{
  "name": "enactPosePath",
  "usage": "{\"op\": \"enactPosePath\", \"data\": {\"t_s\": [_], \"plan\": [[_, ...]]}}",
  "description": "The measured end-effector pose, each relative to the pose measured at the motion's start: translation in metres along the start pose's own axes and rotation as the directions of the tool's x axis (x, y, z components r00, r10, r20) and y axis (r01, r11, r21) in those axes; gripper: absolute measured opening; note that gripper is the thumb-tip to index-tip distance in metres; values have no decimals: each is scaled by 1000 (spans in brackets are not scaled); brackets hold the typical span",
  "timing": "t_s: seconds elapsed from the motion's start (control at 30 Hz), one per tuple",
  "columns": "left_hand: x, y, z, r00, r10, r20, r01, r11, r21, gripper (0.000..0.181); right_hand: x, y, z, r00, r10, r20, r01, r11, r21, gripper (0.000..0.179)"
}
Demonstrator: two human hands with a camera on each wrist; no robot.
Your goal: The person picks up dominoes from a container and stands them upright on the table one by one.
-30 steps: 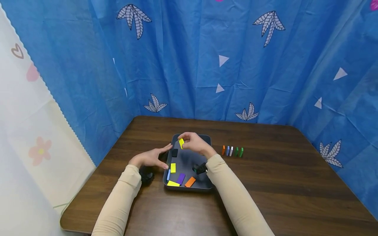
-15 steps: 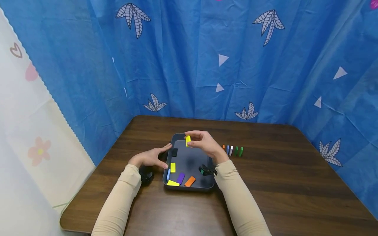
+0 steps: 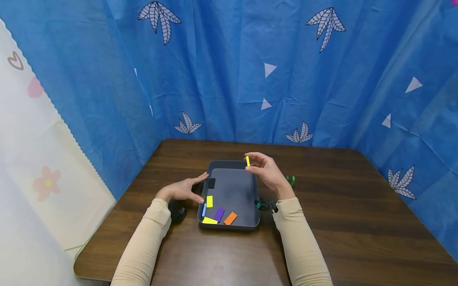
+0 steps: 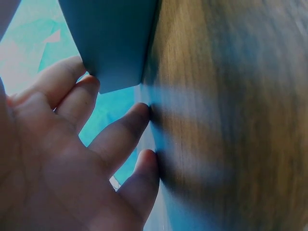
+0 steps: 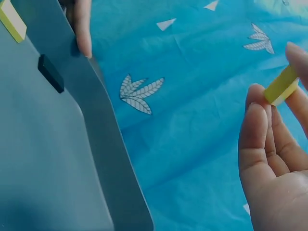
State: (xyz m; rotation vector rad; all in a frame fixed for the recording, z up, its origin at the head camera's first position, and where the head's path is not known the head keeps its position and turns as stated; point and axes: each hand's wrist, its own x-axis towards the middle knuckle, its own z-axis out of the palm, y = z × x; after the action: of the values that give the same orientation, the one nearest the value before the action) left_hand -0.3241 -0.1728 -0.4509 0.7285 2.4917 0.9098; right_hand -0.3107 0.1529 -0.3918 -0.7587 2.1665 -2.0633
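Observation:
My right hand [image 3: 270, 174] pinches a yellow domino block [image 3: 248, 161] between thumb and fingers, raised by the tray's right rim. In the right wrist view the same yellow block [image 5: 281, 87] sits at the fingertips. My left hand [image 3: 183, 190] rests with spread fingers at the left side of a dark grey tray [image 3: 234, 190]; the left wrist view has fingertips at the tray wall [image 4: 115, 48] and on the table. Inside the tray lie a black block [image 3: 212, 183], yellow blocks [image 3: 209, 201], a light blue one [image 3: 204, 210], a purple one [image 3: 219, 215] and an orange one [image 3: 230, 218].
Right of the tray, green blocks [image 3: 293, 181] stand upright on the brown wooden table [image 3: 350, 206], partly behind my right hand. A blue curtain [image 3: 229, 79] hangs along the back and right, a white one [image 3: 43, 159] at the left.
My right hand has carried the yellow block up and rightward from over the tray's far left to its right rim. It now hides part of the standing row. The left hand stays put.

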Motion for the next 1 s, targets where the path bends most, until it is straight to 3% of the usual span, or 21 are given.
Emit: {"op": "enactPosePath", "data": {"t_s": [0.33,0.63,0.87,1.0], "plan": [[-2,-2,0,1000,-6,0,6,1000,-4,99,-10,-16,-19,996,-45,-75,39,996,-77,40],[-2,0,-3,1000,9,5,-9,1000,-23,99,-27,-32,-45,974,-116,-194,120,993,12,29],[-1,-1,-2,1000,8,0,-8,999,-31,97,-39,-33,-65,953,-152,-263,146,988,-40,27],[-1,-1,-2,1000,3,2,-3,1000,-25,97,-46,-32,-75,946,-142,-292,144,989,-15,32]]}}
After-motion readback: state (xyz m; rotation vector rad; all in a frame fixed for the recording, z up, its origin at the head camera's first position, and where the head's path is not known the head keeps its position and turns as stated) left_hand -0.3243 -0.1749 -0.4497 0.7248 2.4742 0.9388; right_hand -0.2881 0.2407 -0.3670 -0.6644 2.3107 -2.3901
